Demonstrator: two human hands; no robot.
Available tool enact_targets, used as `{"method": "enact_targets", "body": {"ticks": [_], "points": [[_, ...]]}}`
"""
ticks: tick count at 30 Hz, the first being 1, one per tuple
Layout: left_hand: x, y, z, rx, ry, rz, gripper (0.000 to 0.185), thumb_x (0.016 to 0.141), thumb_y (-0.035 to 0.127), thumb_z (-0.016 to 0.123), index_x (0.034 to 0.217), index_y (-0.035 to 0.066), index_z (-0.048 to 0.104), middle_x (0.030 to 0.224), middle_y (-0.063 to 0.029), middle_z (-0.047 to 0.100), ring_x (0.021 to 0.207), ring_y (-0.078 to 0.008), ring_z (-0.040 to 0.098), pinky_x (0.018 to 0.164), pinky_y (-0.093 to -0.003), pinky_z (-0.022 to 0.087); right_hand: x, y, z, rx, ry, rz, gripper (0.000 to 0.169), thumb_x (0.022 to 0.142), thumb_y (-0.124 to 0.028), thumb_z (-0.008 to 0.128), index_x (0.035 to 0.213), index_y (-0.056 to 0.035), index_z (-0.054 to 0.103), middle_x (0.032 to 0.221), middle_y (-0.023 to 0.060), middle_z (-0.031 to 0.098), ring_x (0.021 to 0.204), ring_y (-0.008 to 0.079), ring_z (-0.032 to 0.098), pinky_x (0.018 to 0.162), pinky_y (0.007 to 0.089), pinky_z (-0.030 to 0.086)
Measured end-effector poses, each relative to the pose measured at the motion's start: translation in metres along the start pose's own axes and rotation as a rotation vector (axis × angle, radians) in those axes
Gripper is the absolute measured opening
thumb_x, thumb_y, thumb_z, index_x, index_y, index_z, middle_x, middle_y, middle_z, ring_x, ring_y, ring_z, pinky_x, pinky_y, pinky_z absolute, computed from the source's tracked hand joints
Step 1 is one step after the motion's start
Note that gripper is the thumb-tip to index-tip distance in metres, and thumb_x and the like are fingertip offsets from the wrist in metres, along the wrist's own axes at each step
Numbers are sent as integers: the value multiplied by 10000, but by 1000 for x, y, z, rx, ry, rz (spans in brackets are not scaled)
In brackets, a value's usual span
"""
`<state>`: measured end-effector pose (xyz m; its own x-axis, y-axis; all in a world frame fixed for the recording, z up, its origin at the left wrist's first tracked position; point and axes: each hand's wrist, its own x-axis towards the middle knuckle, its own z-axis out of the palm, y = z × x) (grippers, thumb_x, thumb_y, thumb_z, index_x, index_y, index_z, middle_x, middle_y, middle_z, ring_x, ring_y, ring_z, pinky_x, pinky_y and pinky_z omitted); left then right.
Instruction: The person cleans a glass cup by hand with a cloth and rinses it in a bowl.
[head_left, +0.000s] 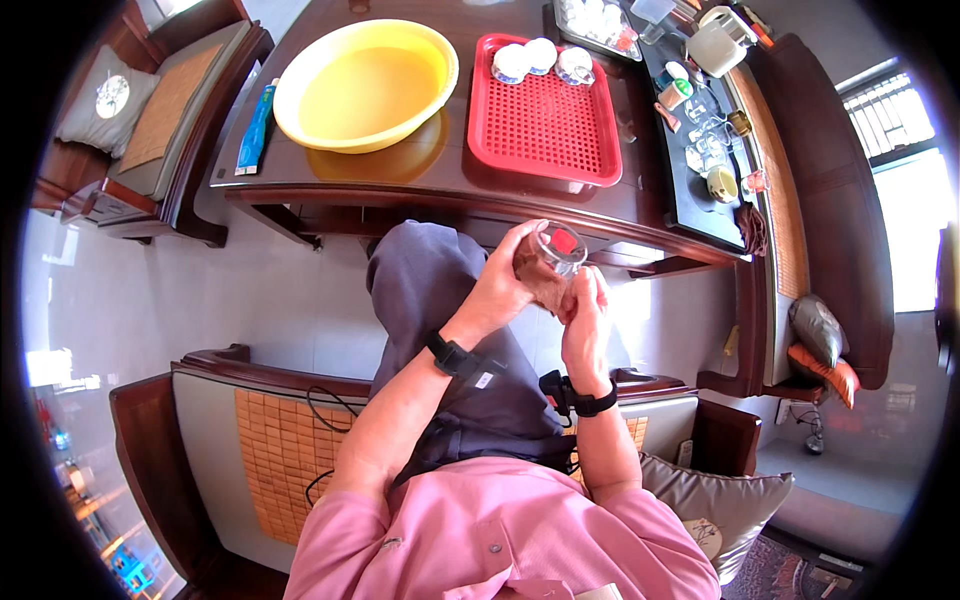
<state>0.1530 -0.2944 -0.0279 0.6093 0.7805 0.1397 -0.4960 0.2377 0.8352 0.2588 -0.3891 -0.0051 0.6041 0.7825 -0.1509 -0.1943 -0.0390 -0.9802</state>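
Over my lap, my left hand (499, 289) is closed round a clear glass cup (564, 251) with a red patch on it. A brown cloth (546, 287) lies against the cup's lower side. My right hand (587, 307) pinches the cloth beside the glass. Beyond my hands, on the dark wooden table, lies a red perforated plastic tray (544, 124) with white-and-blue cups (512, 61) at its far end. To its left stands a yellow plastic basin (365, 84) with liquid in it. A blue tube (259, 131) lies left of the basin.
The table's near edge (450, 199) runs just beyond my hands. At the right, a black tea tray (701, 150) carries glassware, a yellowish cup (721, 184) and a lidded jar (675, 94). Behind it stands a white kettle (720, 43). A metal tray (600, 30) holds more white cups.
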Motion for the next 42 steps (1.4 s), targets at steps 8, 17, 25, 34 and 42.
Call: {"method": "enact_targets", "body": {"ticks": [8, 17, 25, 34, 42], "points": [[1, -26, -16, 46, 129, -89, 374, 917, 22, 651, 1276, 30, 543, 1106, -40, 614, 941, -128, 636, 812, -274, 526, -6, -14, 14, -366, -90, -115, 401, 1088, -287, 445, 732, -103, 425, 603, -37, 400, 551, 54, 333, 503, 257, 272], [12, -21, -23, -254, 323, -323, 266, 1049, 246, 528, 1130, 9, 619, 1005, -71, 682, 913, -179, 682, 811, -328, 566, -9, -5, 10, 62, -152, 41, 401, 1081, -307, 490, 734, -116, 424, 621, -23, 407, 557, 78, 328, 519, 263, 288], [11, -5, -7, -711, 82, -342, 327, 1105, 237, 418, 1315, 30, 560, 1299, -105, 627, 1182, -204, 620, 1033, -337, 497, -1, -7, 4, 627, -157, 146, 353, 1082, -318, 495, 786, -150, 401, 700, -46, 355, 621, 91, 292, 566, 264, 276], [0, -19, -8, -497, -72, -359, 166, 950, 60, 482, 1090, 72, 570, 977, -20, 582, 887, -155, 541, 829, -312, 449, 7, 10, 27, 372, -43, -99, 300, 1079, -257, 481, 826, -97, 458, 775, 22, 483, 705, 128, 454, 658, 270, 396], [4, -16, -26, -777, 122, -299, 194, 1057, 198, 501, 1114, 47, 609, 976, -7, 630, 904, -122, 597, 838, -298, 494, 6, 2, 31, -298, -197, -269, 284, 1051, -245, 490, 871, -30, 532, 727, 16, 485, 671, 121, 451, 628, 297, 389]]}}
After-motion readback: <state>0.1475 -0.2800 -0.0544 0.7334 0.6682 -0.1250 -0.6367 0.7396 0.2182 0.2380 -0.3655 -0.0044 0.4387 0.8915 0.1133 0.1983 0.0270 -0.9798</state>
